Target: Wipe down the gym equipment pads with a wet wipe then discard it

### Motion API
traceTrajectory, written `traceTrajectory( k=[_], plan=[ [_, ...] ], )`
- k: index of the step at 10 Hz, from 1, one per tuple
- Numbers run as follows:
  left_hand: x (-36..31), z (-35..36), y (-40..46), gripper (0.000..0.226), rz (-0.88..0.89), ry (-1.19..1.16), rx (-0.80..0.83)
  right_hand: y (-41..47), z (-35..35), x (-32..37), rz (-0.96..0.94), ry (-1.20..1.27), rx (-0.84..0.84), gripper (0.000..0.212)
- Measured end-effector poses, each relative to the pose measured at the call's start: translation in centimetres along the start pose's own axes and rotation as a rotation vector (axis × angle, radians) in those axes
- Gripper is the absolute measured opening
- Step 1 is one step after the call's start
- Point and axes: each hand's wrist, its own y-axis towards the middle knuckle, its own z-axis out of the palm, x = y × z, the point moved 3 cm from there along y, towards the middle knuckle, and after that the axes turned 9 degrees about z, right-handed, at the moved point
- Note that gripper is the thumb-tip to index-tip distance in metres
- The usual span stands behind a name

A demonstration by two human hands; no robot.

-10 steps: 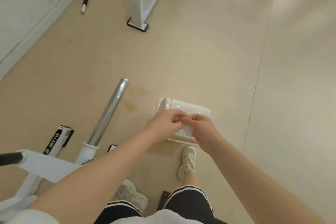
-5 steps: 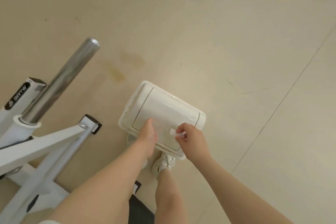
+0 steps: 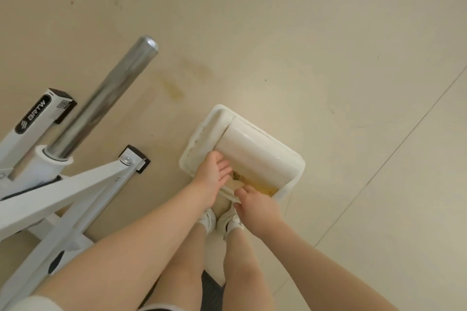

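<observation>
Head view, L to R: white gym machine frame (image 3: 63,184) w/ chrome bar (image 3: 106,101) at far left, standing on beige floor (image 3: 303,33). Next, white swing-lid bin (image 3: 290,159); its flap (image 3: 252,151) is tipped inward. Left hand (image 3: 213,174), fingers fairly straight, presses on flap's near edge. Right hand (image 3: 255,206) just beside it at bin's near rim, fingers curled; wet wipe not visible, so can't tell if it's pinching anything. White shoes (image 3: 219,222) below hands.
</observation>
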Motion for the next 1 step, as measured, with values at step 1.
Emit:
traceTrajectory(
  k=[1],
  plan=[
    [-3.62, -1.54, -3.75, 0.045, 0.060, 0.063, 0.026, -3.35, -4.21, 1.55, -0.033, -0.001, -0.047, 0.031]
  ],
)
